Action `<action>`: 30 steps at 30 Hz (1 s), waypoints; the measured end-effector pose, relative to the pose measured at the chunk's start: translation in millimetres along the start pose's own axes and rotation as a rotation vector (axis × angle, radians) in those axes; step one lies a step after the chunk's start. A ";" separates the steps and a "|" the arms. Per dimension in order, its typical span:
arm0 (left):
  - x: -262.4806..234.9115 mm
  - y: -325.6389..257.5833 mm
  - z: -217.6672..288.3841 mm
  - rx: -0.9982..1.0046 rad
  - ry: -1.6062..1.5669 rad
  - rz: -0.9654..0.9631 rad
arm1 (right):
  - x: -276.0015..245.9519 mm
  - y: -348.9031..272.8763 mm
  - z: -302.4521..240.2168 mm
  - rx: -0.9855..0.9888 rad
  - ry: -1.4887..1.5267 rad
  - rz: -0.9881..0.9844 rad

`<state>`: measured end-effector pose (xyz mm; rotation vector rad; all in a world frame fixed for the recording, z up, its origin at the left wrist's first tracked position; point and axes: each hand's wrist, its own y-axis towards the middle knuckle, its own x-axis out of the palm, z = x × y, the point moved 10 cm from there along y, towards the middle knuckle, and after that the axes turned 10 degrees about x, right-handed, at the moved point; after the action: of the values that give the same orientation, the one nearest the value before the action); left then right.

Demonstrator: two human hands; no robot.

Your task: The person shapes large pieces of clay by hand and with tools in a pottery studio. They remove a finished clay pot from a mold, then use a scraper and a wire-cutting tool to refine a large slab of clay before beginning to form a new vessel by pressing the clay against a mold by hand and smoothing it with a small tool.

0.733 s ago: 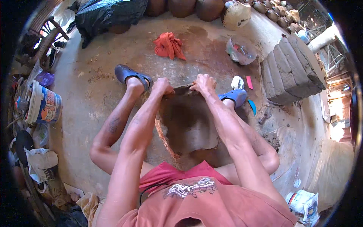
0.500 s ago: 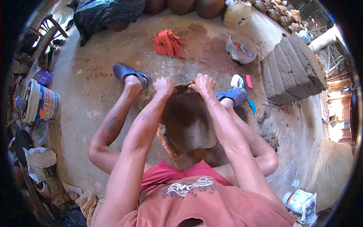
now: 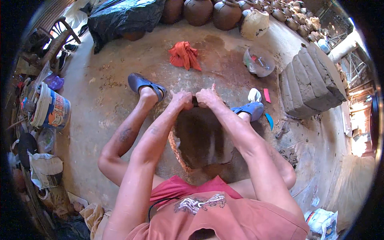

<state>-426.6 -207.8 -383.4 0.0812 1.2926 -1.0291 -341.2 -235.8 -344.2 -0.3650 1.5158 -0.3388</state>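
Observation:
Between my bent legs stands a dark, damp piece of clay (image 3: 205, 138), smooth and grey-brown; whether it is a slab or a pot wall I cannot tell. At its far edge, my left hand (image 3: 182, 100) is closed with the fingers curled over the clay. Close beside it, my right hand (image 3: 208, 98) grips the same edge, its thumb pointing up and away. Only a small dark bit of the edge shows between the two fists. A rough orange-brown strip (image 3: 178, 154) runs along the clay's near left side.
Beyond my hands lie a red cloth (image 3: 185, 56) and a clear plastic bowl (image 3: 259, 62). A big stack of grey clay (image 3: 312, 80) stands at the right, near a blue curved scraper (image 3: 269, 121). Round pots (image 3: 198, 12) line the back; a bucket (image 3: 50, 108) is at left.
Both hands have come closer together along the far edge, narrowing the stretch of clay seen between them. The whole view has shifted slightly, so the surroundings sit lower and further right.

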 end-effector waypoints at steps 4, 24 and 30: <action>-19.8 -28.0 66.8 0.222 0.265 0.242 | 12.1 -24.4 24.0 -0.084 -0.157 0.060; -4.0 -81.1 78.5 0.253 0.629 0.222 | 33.0 -88.9 -11.3 -0.024 -0.750 0.181; -14.8 -67.6 87.7 0.307 0.631 0.243 | -10.5 -90.9 10.0 -0.097 -0.125 0.189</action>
<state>-404.7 -288.8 -309.7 0.8320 1.6227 -1.0179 -330.6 -312.8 -294.9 -0.3102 1.4339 -0.0919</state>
